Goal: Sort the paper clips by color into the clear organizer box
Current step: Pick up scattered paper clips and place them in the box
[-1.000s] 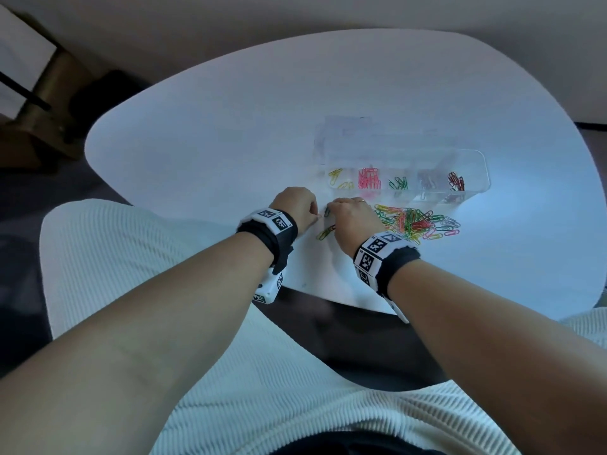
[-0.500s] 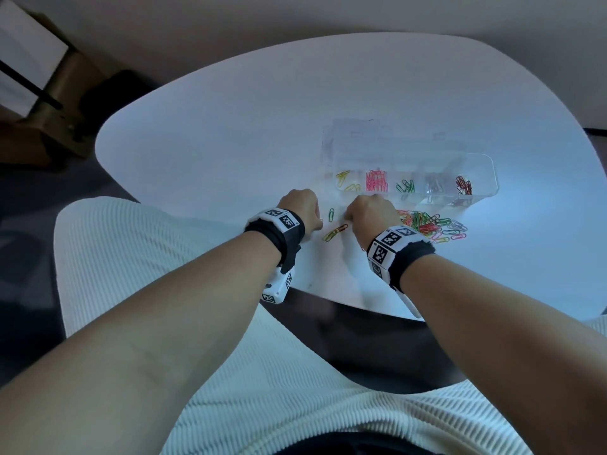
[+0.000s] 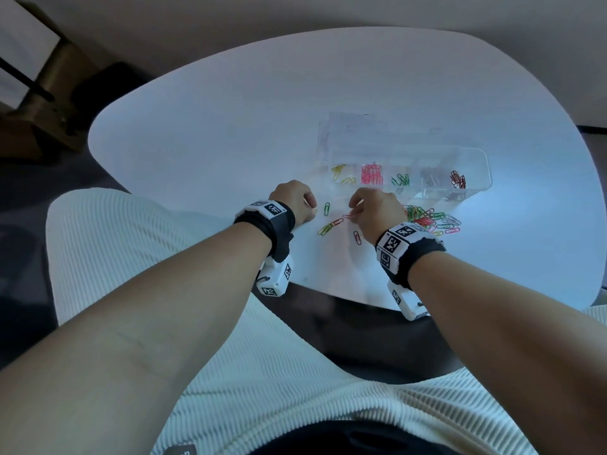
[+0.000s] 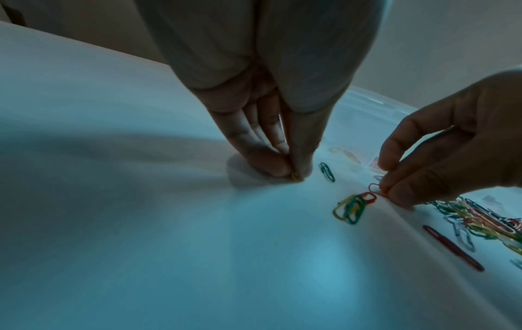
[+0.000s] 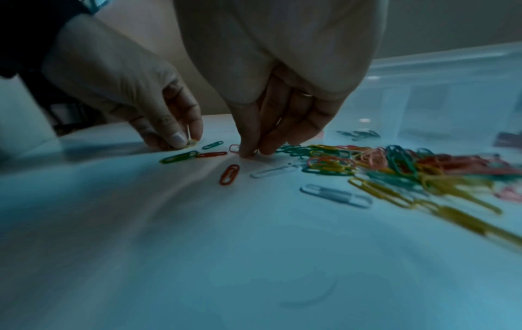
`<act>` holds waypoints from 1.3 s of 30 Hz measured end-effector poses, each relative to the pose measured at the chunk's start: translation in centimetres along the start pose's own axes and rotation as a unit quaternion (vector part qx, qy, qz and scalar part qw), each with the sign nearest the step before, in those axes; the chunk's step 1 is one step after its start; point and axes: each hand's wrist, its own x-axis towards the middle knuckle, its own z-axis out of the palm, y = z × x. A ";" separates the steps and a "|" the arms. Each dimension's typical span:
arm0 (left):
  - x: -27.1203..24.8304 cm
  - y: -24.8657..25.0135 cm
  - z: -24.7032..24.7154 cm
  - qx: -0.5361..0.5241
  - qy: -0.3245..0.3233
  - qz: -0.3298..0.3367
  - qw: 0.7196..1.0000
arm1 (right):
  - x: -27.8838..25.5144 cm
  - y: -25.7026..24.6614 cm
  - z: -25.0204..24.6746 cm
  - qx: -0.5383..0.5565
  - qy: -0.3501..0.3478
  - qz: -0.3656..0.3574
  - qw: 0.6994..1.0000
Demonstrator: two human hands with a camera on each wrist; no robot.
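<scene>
Left hand (image 4: 265, 154) pinches yellow clip (image 4: 294, 175); right hand (image 5: 271, 125) pinches pink clip (image 5: 234, 148). Clear organizer box (image 3: 473, 192): clips colour-sorted by compartment.

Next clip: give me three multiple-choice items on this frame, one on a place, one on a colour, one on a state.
1. Where is the loose pile of clips?
A. Inside the box
B. On the table in front of the box
C. On the person's lap

2. What colour is the clip in the left hand?
A. Yellow
B. Blue
C. White

3. What is the right hand doing?
A. Lying flat and open
B. Pinching a pink clip
C. Lifting the box

Key: 1 B, the pile lies on the table beside the box. 2 A, a yellow clip shows at its fingertips. 3 B, thumb and fingers close on a pink clip.
</scene>
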 end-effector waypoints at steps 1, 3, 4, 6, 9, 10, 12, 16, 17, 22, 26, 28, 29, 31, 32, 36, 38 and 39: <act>0.0 0.0 0.0 0.001 -0.002 0.000 1.000 | -0.2 0.3 -0.1 0.024 0.006 0.009 1.000; -0.1 0.1 -0.1 0.003 -0.011 0.001 1.000 | -0.6 0.8 -0.3 0.056 0.026 0.014 0.998; -0.1 0.2 -0.1 0.004 -0.018 -0.001 1.000 | -0.9 1.2 -0.4 0.066 0.036 0.014 0.997; -0.3 0.6 -0.3 0.004 -0.028 -0.010 1.000 | -1.5 1.9 -0.8 0.075 0.047 0.021 0.996; -0.5 1.0 -0.3 -0.003 -0.034 -0.017 0.999 | -2.3 3.1 -1.5 0.180 0.043 0.081 0.979; -0.7 1.1 -0.3 -0.004 -0.035 -0.017 0.999 | -2.7 3.3 -1.8 0.282 0.030 0.118 0.952; -1.0 1.1 -0.2 -0.006 -0.037 -0.015 0.999 | -3.5 3.3 -2.4 0.492 -0.001 0.176 0.852; -1.3 0.9 -0.2 -0.042 -0.034 -0.022 0.998 | -4.6 3.2 -3.3 0.656 -0.053 0.208 0.724; -1.4 0.8 -0.1 -0.059 -0.032 -0.025 0.997 | -4.6 3.0 -3.3 0.667 -0.065 0.207 0.713; -1.4 1.2 -0.3 -0.026 -0.043 -0.016 0.999 | -4.7 2.0 -3.2 0.657 -0.099 0.200 0.720; -1.6 1.2 -0.2 0.064 -0.050 0.023 0.996 | -4.8 2.2 -2.4 0.547 -0.071 0.220 0.805; -1.8 0.7 0.3 0.098 -0.066 0.049 0.992 | -4.8 2.3 -2.4 0.534 -0.068 0.229 0.811; -1.8 0.5 0.5 0.108 -0.073 0.062 0.990 | -4.8 2.3 -2.5 0.554 -0.071 0.236 0.795; -1.9 0.4 0.6 0.121 -0.068 0.089 0.986 | -4.9 2.0 -2.8 0.621 -0.079 0.250 0.739; -1.9 0.5 0.7 0.130 -0.066 0.102 0.984 | -4.9 1.9 -3.0 0.652 -0.083 0.256 0.709; -1.8 1.0 0.8 0.159 -0.056 0.127 0.977 | -4.7 1.5 -3.1 0.721 -0.102 0.248 0.639; -1.6 1.1 0.9 0.168 -0.053 0.124 0.977 | -4.6 1.4 -3.1 0.727 -0.105 0.246 0.632; -1.6 1.1 1.0 0.170 -0.052 0.121 0.977 | -4.4 1.4 -3.0 0.727 -0.103 0.248 0.632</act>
